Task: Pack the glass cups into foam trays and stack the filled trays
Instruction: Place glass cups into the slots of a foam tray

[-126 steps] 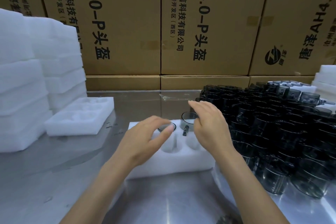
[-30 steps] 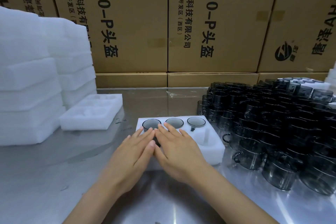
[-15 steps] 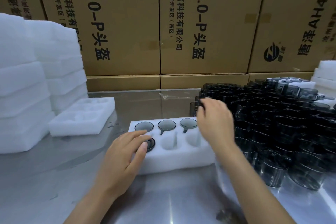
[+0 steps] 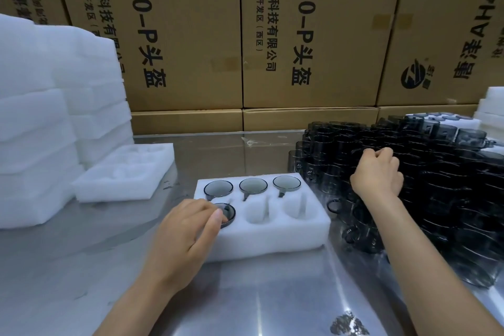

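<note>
Now, left to right across the bench.

Far left: tall foam stacks (image 4: 41, 128) stand against the cartons, and beside them a spare empty tray (image 4: 125, 174) waits, same spot as before.

Left hand: the left hand (image 4: 185, 237) rests on the near-left corner of the working tray (image 4: 272, 240), fingertips (image 4: 218, 217) curled onto the rim of the fourth cup (image 4: 227, 211). It is touching rather than clasping, a loose press from above. A second ago both hands lay flat on this corner; only this one has stayed.

Tray count: three cups (image 4: 253, 185) fill the far row. The near-left pocket has its cup, though it looks slightly tilted and perhaps not fully seated. The near-middle and near-right pockets (image 4: 297, 207) are bare. Four of six, I'd say.

Right hand: the big change. The right hand (image 4: 377, 174) has swung away from the tray and gone deeper into the cup pile (image 4: 422, 188) than half a second ago, fingers bunched into a near fist over the dark glass. I cannot tell whether it has a cup pinched, because the fingertips are hidden.

Meaning: cup five is being fetched; two more and this tray can go for stacking.

Watch: the crowded handles could snag as one lifts out.
</note>
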Demonstrator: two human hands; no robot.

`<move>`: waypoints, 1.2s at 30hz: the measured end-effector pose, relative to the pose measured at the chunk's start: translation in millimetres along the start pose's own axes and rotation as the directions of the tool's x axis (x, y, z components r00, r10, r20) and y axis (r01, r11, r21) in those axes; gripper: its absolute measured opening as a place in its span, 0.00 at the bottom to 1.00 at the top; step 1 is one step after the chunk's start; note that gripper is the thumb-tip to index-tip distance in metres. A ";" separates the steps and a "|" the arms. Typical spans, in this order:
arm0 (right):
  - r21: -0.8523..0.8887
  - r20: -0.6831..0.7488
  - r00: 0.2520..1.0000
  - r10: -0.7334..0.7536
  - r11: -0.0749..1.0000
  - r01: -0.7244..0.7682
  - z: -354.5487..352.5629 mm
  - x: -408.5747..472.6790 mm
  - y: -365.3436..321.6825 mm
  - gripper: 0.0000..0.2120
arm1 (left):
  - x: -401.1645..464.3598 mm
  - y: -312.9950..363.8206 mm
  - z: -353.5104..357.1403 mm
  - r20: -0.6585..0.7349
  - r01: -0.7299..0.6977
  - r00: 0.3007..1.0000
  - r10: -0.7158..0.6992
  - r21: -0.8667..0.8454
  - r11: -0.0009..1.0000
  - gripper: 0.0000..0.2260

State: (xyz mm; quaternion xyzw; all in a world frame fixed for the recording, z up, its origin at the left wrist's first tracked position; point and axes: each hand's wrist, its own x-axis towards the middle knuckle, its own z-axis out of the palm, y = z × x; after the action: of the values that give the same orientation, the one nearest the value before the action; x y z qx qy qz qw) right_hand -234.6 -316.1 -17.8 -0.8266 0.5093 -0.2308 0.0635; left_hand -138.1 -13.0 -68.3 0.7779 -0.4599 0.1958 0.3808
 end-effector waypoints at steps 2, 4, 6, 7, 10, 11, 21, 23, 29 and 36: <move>0.027 -0.029 1.000 0.007 1.000 -0.006 1.5 0.3 -0.4 0.20 | -0.1 -0.8 0.5 0.002 -0.005 1.000 0.005 0.007 1.000 0.23; 0.075 -0.073 0.997 -0.005 0.997 0.010 0.6 -2.5 -1.3 0.21 | -0.5 -1.0 0.4 0.003 -0.010 1.000 0.010 0.006 1.000 0.23; 0.163 -0.152 0.987 -0.046 0.984 0.071 -4.5 -7.3 -4.2 0.23 | -1.0 -0.4 -0.5 -0.005 -0.017 1.000 0.017 0.006 1.000 0.23; 0.216 -0.202 0.976 -0.080 0.968 0.124 -9.4 -10.5 -6.7 0.24 | -1.0 0.5 -0.7 -0.006 -0.018 1.000 0.018 0.013 1.000 0.23; 0.375 -0.376 0.899 -0.225 0.850 0.370 -25.1 -27.8 -17.9 0.21 | -1.1 6.6 -0.4 -0.032 -0.031 0.999 0.031 0.012 0.999 0.19; 0.453 -0.413 0.871 -0.265 0.770 0.449 -29.6 -36.9 -23.4 0.16 | -1.2 9.4 0.2 -0.056 -0.043 0.997 0.044 0.010 0.999 0.16; 0.830 -0.214 0.803 -0.556 0.330 0.449 -11.3 -104.2 -67.8 0.13 | 37.3 37.6 15.1 -0.057 0.024 0.998 -0.026 -0.050 0.998 0.22; 0.835 -0.190 0.790 -0.583 0.327 0.442 -10.7 -102.7 -66.6 0.07 | 48.2 41.1 15.3 -0.035 0.125 0.990 -0.134 -0.190 0.974 0.16; 0.969 0.183 0.549 -0.816 0.244 0.040 -25.6 -87.6 -48.2 0.27 | 57.4 26.4 8.6 0.236 0.326 0.945 -0.226 -0.660 0.677 0.20; 0.839 -0.010 0.723 -0.690 0.387 0.381 -15.8 -100.8 -53.7 0.22 | 45.9 11.4 13.4 -0.012 0.238 0.970 -0.244 -0.167 0.957 0.30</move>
State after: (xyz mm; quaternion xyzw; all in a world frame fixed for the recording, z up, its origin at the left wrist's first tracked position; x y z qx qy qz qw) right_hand -235.8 -200.9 -17.5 -0.8526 0.0292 -0.2922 0.4322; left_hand -125.7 -52.7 -42.0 0.7908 -0.3699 0.1221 0.4722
